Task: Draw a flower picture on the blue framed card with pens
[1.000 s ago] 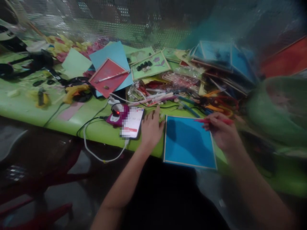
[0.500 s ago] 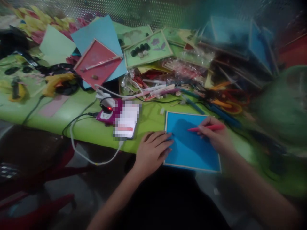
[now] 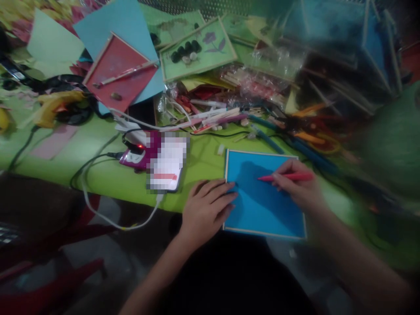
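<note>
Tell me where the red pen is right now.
In the head view, right of centre, the red pen is held in the right hand over the blue board, its tip pointing left.

You can read no text, brand or number here. On the phone (image 3: 169,164), which lies on the desk (image 3: 201,164) to the left of and beyond your left hand (image 3: 206,208), the lit screen is broken into coarse blocks; a reddish bar shows low on it, any wording illegible. On the purple power socket (image 3: 141,163), farther left of that hand, a small red light glows, its markings unclear. The red pen (image 3: 300,176) in your right hand (image 3: 297,186) is too blurred for lettering.
</note>
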Demonstrator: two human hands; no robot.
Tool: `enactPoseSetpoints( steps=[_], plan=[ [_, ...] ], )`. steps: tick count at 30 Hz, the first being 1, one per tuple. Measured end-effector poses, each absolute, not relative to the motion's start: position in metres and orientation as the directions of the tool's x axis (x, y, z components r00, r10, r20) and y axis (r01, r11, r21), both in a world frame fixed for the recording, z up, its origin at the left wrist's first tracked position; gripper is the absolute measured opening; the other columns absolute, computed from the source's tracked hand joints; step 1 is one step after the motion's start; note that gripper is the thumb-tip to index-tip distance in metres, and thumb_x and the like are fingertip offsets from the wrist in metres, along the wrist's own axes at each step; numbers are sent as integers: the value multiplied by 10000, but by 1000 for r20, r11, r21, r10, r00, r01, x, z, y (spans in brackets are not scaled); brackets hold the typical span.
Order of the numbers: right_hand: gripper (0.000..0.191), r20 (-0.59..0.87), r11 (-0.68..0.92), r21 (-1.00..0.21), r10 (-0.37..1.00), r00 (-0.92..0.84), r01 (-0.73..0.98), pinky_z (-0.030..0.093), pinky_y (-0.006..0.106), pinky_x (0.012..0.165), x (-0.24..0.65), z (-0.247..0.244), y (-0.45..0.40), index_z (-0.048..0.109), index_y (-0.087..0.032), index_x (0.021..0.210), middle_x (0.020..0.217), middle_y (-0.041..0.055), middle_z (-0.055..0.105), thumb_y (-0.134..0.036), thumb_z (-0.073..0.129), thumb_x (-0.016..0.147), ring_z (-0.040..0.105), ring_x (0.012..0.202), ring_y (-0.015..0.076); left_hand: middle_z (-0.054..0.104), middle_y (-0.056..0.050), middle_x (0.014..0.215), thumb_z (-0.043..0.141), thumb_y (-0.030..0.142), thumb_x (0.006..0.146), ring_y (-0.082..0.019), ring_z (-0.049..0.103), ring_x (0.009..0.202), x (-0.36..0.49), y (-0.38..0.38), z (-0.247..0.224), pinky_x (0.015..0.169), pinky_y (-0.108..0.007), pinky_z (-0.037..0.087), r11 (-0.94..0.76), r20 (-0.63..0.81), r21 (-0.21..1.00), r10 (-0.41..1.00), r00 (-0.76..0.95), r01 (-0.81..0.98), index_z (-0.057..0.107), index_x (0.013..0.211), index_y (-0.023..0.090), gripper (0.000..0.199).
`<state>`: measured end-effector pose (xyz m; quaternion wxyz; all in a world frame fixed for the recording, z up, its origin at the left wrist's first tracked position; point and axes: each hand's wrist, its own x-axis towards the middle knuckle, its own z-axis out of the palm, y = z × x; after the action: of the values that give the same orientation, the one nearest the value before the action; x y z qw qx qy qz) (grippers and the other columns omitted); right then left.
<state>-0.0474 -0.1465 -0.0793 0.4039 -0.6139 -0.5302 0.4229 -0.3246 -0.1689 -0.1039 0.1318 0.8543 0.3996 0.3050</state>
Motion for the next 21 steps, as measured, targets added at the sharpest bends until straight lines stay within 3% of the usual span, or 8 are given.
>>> enactPoseSetpoints(
  steps=[21],
  plan=[
    [342,-93,-126,-926,990,109,355,494,297,526,-52,-79,-149,685,-250,784,668,3,670,-554,835,825,610,563,155,766,32,1347,627,265,1043,-224,692,1263,-325,-169,-101,1068,-446,462,-631,384,481,776,501,609,764,1177,287,192]
  ],
)
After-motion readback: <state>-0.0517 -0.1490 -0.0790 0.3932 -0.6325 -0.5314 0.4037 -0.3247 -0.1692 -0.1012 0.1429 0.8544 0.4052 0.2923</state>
